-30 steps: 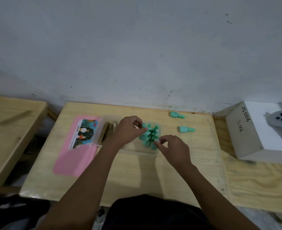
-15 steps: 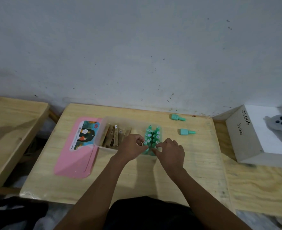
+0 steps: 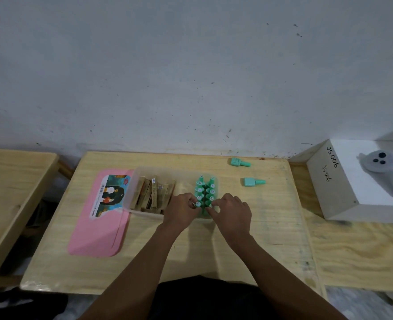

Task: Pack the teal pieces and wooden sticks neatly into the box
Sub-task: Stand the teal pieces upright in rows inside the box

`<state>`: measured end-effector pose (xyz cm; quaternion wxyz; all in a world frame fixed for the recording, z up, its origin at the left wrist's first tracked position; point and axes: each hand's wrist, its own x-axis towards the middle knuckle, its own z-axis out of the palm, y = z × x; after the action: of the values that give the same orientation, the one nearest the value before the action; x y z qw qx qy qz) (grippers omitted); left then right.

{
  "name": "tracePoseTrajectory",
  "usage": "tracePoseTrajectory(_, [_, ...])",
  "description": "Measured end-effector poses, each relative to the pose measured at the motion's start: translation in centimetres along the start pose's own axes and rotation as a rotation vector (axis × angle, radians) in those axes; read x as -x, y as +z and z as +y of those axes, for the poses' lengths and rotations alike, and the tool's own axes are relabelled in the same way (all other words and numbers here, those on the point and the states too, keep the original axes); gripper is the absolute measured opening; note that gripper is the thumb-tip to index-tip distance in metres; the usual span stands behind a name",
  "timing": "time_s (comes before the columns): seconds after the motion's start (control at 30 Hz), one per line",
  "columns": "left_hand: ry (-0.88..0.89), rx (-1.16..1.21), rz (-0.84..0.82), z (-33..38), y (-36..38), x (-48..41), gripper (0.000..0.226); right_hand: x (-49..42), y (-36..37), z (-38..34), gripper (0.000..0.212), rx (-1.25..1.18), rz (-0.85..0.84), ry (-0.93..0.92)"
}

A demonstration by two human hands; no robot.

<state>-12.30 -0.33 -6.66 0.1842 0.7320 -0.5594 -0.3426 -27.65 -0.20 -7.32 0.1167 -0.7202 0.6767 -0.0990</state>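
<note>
Teal pieces (image 3: 206,191) stand upright in two rows inside the clear box (image 3: 144,174), wooden sticks (image 3: 152,192) at nine o'clock; left hand (image 3: 182,211) and right hand (image 3: 231,212) fingers each pinch a nearest piece.

A pink lid (image 3: 98,236) with a picture label lies flat on a pale wooden table (image 3: 271,239). To the right stands a white box (image 3: 334,192) marked "JS006". A grey wall (image 3: 191,65) rises behind.

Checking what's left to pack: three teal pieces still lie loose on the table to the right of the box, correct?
Not quite: the head view shows two loose teal pieces, one near the wall and one nearer, lying on the table right of the box.
</note>
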Motion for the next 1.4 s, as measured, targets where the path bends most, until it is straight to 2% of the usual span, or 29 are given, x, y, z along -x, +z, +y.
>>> tracePoseTrajectory(0.43, [0.024,-0.02,0.002,-0.4,0.4,-0.1,0.016,-0.3,-0.2,0.6,0.031,-0.121,-0.064,-0.042])
tracePoseTrajectory(0.57, [0.058,0.005,-0.014,-1.0,0.2,-0.1,0.019,0.1,-1.3,1.7,0.03,-0.189,-0.03,-0.055])
tracePoseTrajectory(0.63, [0.088,0.019,0.011,-1.4,0.3,0.0,0.02,-0.1,-2.0,2.9,0.026,-0.22,0.0,0.003])
tracePoseTrajectory(0.8, [0.259,0.044,0.201,0.2,0.2,0.1,0.016,-2.3,-3.3,8.0,0.02,-0.262,0.028,0.23])
tracePoseTrajectory(0.97, [0.44,0.04,0.286,5.2,1.3,-1.0,0.014,-4.7,-3.2,12.6,0.031,-0.241,-0.104,0.29])
tracePoseTrajectory(1.13, [0.534,-0.045,0.259,9.7,4.6,-4.5,0.012,-6.5,-3.3,14.2,0.04,-0.203,-0.168,0.282])
tracePoseTrajectory(1.23, [0.443,-0.11,0.171,11.1,6.3,-7.2,0.028,-7.6,-3.3,14.6,0.044,-0.155,-0.217,0.244])
tracePoseTrajectory(1.4, [0.29,-0.431,-0.081,12.1,7.8,-11.7,0.053,-9.6,-2.7,15.0,0.05,-0.124,-0.295,0.212])
